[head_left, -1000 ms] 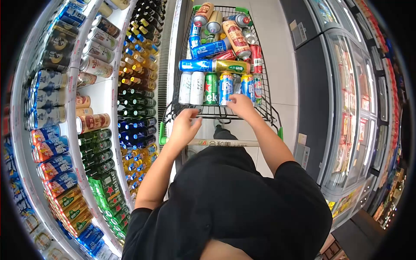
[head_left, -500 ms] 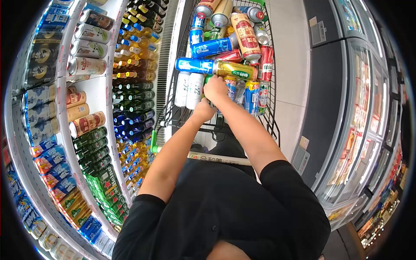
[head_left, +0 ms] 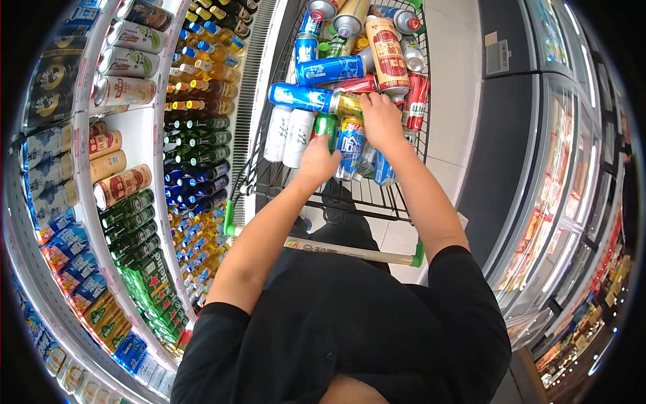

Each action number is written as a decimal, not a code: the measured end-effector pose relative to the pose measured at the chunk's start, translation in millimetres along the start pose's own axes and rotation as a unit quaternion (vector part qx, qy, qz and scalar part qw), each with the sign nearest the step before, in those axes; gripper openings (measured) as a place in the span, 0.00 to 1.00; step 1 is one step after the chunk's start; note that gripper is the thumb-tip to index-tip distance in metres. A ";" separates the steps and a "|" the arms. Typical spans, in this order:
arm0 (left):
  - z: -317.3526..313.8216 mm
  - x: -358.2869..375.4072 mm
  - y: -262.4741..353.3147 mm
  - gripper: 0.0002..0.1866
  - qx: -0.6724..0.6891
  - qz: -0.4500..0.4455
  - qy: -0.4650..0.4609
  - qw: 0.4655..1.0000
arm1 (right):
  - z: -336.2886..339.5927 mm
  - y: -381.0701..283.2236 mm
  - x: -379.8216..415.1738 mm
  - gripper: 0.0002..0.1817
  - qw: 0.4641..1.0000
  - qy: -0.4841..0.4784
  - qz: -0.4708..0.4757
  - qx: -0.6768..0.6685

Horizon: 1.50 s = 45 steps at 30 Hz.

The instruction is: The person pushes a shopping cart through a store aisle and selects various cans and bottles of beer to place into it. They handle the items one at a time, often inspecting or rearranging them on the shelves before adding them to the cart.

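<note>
Bright store light | glare on fridge doors (head_left: 548,195) | edges fisheye-curved, corners black

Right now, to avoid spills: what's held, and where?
Left hand: on green can, lower part. Right hand: on gold can, right part. Grip can't be told.

Drink-stocked white shelves (head_left: 128,128) left, pale tiled floor (head_left: 444,87), glass-doored lit refrigerators (head_left: 545,195) right.

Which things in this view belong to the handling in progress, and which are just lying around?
In use:
- cart
- green can, at the left hand
- gold can, under the right hand
- the other cans in the cart, apparently

Just around:
- shelved bottles
- shelved green packs
- glass-doored cabinets
</note>
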State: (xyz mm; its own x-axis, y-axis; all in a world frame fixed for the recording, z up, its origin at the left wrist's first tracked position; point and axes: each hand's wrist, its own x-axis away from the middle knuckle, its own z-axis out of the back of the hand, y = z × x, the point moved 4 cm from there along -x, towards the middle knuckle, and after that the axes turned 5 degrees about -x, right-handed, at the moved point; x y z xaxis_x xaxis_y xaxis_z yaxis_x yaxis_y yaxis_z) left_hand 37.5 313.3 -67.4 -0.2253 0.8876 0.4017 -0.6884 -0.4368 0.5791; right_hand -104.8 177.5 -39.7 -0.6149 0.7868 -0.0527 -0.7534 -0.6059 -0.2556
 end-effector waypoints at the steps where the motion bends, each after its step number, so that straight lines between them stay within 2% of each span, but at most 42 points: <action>1: 1.9 -0.7 10.3 0.33 0.003 0.014 -0.021 1.000 | -1.7 6.5 -1.5 0.22 1.000 -0.015 0.004 0.013; 5: -2.2 -4.4 28.4 0.33 0.032 -0.013 -0.037 0.999 | -6.6 13.9 -4.9 0.31 0.995 -0.084 0.015 0.043; 8: 5.4 -1.1 33.1 0.35 0.029 -0.027 -0.021 0.999 | 12.7 12.4 -9.6 0.27 0.994 -0.104 0.014 0.035; 9: 19.6 4.9 43.8 0.39 0.016 -0.030 -0.015 0.999 | 24.3 11.0 -9.1 0.26 0.994 -0.103 0.009 0.030; 12: 43.7 13.2 53.2 0.41 -0.021 -0.118 0.112 0.986 | 75.9 -5.3 5.5 0.27 0.992 -0.126 0.004 -0.008; 15: 72.2 26.9 74.7 0.43 -0.033 -0.212 0.116 0.970 | 125.7 -18.3 14.6 0.31 0.982 -0.155 0.027 -0.107; 17: 96.4 38.4 87.9 0.39 -0.048 -0.263 0.113 0.957 | 162.7 -40.8 13.7 0.31 0.959 -0.242 0.042 -0.139; 18: 108.3 46.0 91.1 0.38 -0.062 -0.253 0.078 0.962 | 174.7 -53.0 15.9 0.32 0.945 -0.285 0.051 -0.155; 20: 128.7 69.3 88.6 0.35 -0.088 -0.226 0.012 0.970 | 186.6 -69.3 22.1 0.32 0.938 -0.265 0.077 -0.211; 21: 137.4 81.4 79.8 0.34 -0.096 -0.244 0.042 0.964 | 192.7 -81.6 22.7 0.32 0.930 -0.263 0.089 -0.242; 23: 161.9 118.3 64.8 0.34 -0.065 -0.187 0.043 0.979 | 201.5 -109.1 19.8 0.29 0.910 -0.238 0.149 -0.305; 24: 173.3 140.1 53.6 0.34 -0.050 -0.154 0.047 0.986 | 196.1 -118.4 15.8 0.28 0.883 -0.230 0.085 -0.400; 26: 191.6 181.9 23.8 0.38 -0.014 -0.100 0.105 0.989 | 170.4 -146.3 7.7 0.24 0.788 -0.224 -0.043 -0.572; 27: 201.7 204.9 8.8 0.36 0.019 -0.068 0.126 0.989 | 157.6 -168.8 3.5 0.21 0.728 -0.194 -0.014 -0.658; 29: 214.6 249.7 -26.3 0.34 0.092 -0.002 0.181 0.979 | 143.7 -232.9 14.5 0.23 0.669 -0.122 -0.006 -0.733; 32: 221.2 322.3 -86.5 0.33 0.147 0.071 0.290 0.943 | 112.1 -350.6 57.6 0.27 0.562 -0.076 -0.001 -0.824; 34: 218.6 371.2 -122.8 0.34 0.142 0.100 0.384 0.907 | 85.4 -424.3 92.4 0.29 0.626 -0.129 0.037 -0.768; 36: 216.3 422.0 -148.6 0.35 0.135 0.139 0.488 0.851 | 86.1 -496.6 132.2 0.33 0.641 -0.196 0.113 -0.734; 38: 214.7 468.3 -168.9 0.38 0.124 0.164 0.536 0.818 | 87.1 -549.9 153.9 0.33 0.658 -0.249 0.170 -0.690; 40: 211.7 515.0 -185.4 0.40 0.123 0.159 0.584 0.786 | 102.3 -598.7 171.8 0.35 0.664 -0.324 0.244 -0.628; 41: 213.2 535.5 -194.8 0.43 0.121 0.164 0.583 0.786 | 110.2 -621.5 181.3 0.35 0.665 -0.353 0.262 -0.604; 43: 222.6 571.0 -208.9 0.44 0.190 0.140 0.588 0.773 | 122.8 -663.8 196.7 0.37 0.653 -0.402 0.311 -0.561; 44: 228.6 583.0 -217.8 0.44 0.229 0.118 0.591 0.764 | 126.0 -684.9 203.1 0.39 0.648 -0.411 0.346 -0.540; 45: 235.1 596.5 -223.4 0.44 0.208 0.141 0.612 0.750 | 132.8 -707.2 208.4 0.40 0.641 -0.401 0.393 -0.523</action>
State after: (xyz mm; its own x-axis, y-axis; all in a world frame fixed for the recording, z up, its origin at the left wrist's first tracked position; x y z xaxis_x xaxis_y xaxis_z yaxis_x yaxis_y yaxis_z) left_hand 218.9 906.0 209.6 -0.9609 0.1081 -0.2548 -0.2765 -0.4143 0.8671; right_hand 269.0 754.3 258.3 -0.9466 -0.2823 -0.1560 0.1733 -0.0375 -0.9841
